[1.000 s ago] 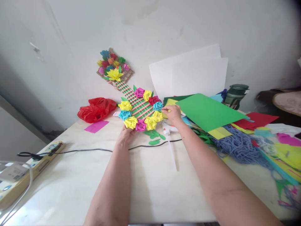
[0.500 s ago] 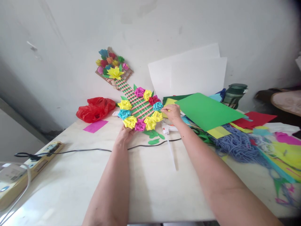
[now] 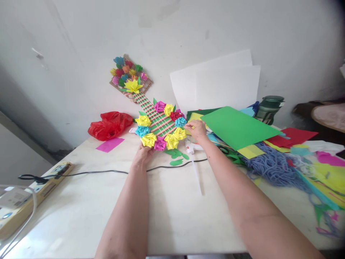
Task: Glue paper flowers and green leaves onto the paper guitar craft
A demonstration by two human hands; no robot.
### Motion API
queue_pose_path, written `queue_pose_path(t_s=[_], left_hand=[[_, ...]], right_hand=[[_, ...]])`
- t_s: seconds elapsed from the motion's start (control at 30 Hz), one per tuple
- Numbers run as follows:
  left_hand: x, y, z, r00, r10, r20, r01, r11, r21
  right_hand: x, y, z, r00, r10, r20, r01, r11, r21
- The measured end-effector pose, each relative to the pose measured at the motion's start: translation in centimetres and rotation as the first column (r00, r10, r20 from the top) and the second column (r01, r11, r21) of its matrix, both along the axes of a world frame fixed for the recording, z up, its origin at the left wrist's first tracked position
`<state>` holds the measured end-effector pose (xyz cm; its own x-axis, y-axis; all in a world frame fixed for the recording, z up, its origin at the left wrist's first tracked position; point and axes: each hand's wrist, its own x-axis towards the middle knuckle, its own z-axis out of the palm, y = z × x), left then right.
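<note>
A guitar-shaped paper craft (image 3: pixel 161 124), edged with yellow, blue, magenta and red paper flowers, is tilted up over the table in the middle. My left hand (image 3: pixel 146 153) grips its lower left edge from below, fingers partly hidden behind a yellow flower. At its right edge my right hand (image 3: pixel 196 128) is pinched beside the blue flower (image 3: pixel 180 122); whatever is between those fingertips is too small or hidden. Loose green paper leaves (image 3: pixel 176 154) lie under the craft. A white glue gun (image 3: pixel 192 146) rests close below my right hand, with a glue stick (image 3: pixel 197 180) extending from it.
A red plastic bag (image 3: pixel 110 126) and a magenta paper piece (image 3: pixel 110 145) lie left. Along the left edge runs a power strip (image 3: pixel 51 187) with a black cord (image 3: pixel 91 172). Green sheets (image 3: pixel 237 126), blue yarn (image 3: pixel 272 167) and a dark bottle (image 3: pixel 269 109) crowd the right.
Almost nothing differs. The craft's upper end and its yellow flower have shifted very slightly; both hands keep their places.
</note>
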<state>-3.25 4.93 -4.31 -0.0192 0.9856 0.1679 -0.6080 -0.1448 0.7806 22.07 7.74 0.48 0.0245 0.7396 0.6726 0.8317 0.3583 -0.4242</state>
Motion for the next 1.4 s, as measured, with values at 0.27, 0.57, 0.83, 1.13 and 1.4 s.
queue_pose_path(t_s=[0.27,0.57,0.83,1.13,1.4], left_hand=[[-0.3,0.6,-0.3,0.997,0.076,0.008,-0.075,0.996,-0.045],[0.0,0.4,0.3,0.996,0.084,-0.011,-0.084,0.982,-0.167],[-0.1,0.9,0.4,0.992,0.126,0.017,-0.118,0.961,-0.251],[-0.1,1.5,0.0,0.997,0.075,0.005,-0.071,0.963,-0.262],[0.0,1.8,0.1,0.995,0.087,0.045,-0.069,0.946,-0.318]], right_hand=[[0.8,0.0,0.3,0.987,-0.149,-0.052,0.15,0.989,0.014],[1.0,-0.1,0.2,0.947,-0.315,-0.064,0.305,0.943,-0.133],[0.9,-0.2,0.3,0.962,-0.273,-0.005,0.267,0.943,-0.199],[0.3,-0.3,0.2,0.976,-0.219,0.005,0.214,0.945,-0.248],[-0.4,-0.8,0.7,0.976,-0.215,0.037,0.216,0.935,-0.281]])
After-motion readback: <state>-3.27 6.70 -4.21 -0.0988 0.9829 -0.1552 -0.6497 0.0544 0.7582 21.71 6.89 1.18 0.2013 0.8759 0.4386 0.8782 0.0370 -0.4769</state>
